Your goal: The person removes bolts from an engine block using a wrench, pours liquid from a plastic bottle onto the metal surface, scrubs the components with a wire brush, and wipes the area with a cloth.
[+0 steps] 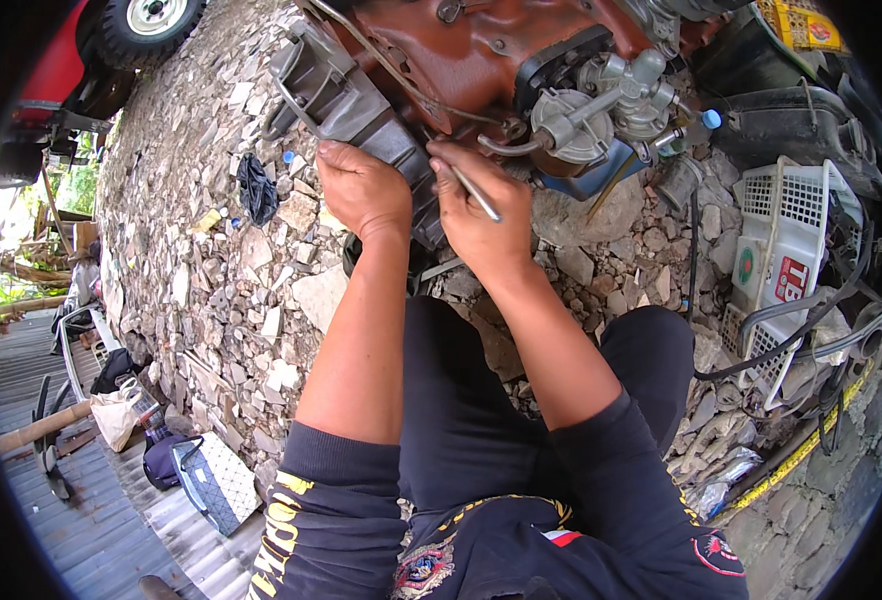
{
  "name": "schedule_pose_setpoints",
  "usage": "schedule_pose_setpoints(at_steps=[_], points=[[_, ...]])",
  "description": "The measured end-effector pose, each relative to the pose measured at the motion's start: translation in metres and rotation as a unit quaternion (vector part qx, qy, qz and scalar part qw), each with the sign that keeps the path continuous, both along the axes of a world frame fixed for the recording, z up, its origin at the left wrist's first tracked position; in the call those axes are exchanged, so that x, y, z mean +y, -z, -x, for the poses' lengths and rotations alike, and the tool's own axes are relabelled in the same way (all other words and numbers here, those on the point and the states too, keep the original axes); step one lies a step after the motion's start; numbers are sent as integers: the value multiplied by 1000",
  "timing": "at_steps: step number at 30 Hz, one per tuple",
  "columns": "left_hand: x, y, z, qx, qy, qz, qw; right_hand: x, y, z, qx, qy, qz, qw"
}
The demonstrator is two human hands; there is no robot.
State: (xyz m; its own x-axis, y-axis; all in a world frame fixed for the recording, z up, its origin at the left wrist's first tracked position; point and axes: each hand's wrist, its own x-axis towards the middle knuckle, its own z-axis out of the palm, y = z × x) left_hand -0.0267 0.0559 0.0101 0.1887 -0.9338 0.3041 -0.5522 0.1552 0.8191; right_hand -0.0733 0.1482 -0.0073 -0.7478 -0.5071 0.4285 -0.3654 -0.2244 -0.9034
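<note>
While your left hand (366, 195) rests against the near end of a grey metal housing (346, 95), your right hand (486, 210) works just beside it, closed around a slim metal rod (480, 196). The rod's near end juts from your right grip, angled back toward you; its far end is hidden, so you cannot tell what it touches. Your left hand is partly curled, its thumb near the housing's outer edge, and the remaining fingers are mostly out of sight, so whether they grip the housing or only press on it cannot be told.

The housing stretches away beyond your left hand, alongside a reddish-brown engine block (451, 35) that lies ahead of both hands. A thin metal pipe (386, 65) runs between housing and block, above your knuckles. To the right of your right hand sits a grey carburetor-like metal unit (611, 110), with a blue-capped bottle (709, 119) farther right. Well out to the right of that hand, a white plastic crate (776, 260) stands among dark hoses (696, 250).

Left of your left hand, a crumpled black plastic bag (256, 190) lies on the stony ground (226, 330), and farther off, ahead and left, is a black-tyred wheel (151, 25).
</note>
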Motion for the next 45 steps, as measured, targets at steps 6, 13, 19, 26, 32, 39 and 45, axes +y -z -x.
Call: schedule_pose_setpoints(at_steps=[6, 13, 19, 26, 32, 39, 45], points=[[0, 2, 0, -1, -5, 3, 1000, 22, -8, 4, 52, -15, -20, 998], [3, 0, -1, 2, -9, 13, 1000, 27, -10, 10, 87, -20, -45, 995], [2, -1, 1, 5, -10, 7, 1000, 17, 0, 10, 86, -17, -14, 996], [-5, 5, -1, 3, 6, -18, 1000, -11, -27, 1, 56, 17, 77, 995], [-10, 6, -3, -24, -11, -31, 999, -25, -15, -8, 16, 15, -8, 1000], [-10, 9, -7, -24, 2, -30, 999, -29, -12, -11, 93, 88, 60, 990], [-4, 4, -3, -39, -14, -35, 999, -25, -10, -7, -35, 12, 31, 999]])
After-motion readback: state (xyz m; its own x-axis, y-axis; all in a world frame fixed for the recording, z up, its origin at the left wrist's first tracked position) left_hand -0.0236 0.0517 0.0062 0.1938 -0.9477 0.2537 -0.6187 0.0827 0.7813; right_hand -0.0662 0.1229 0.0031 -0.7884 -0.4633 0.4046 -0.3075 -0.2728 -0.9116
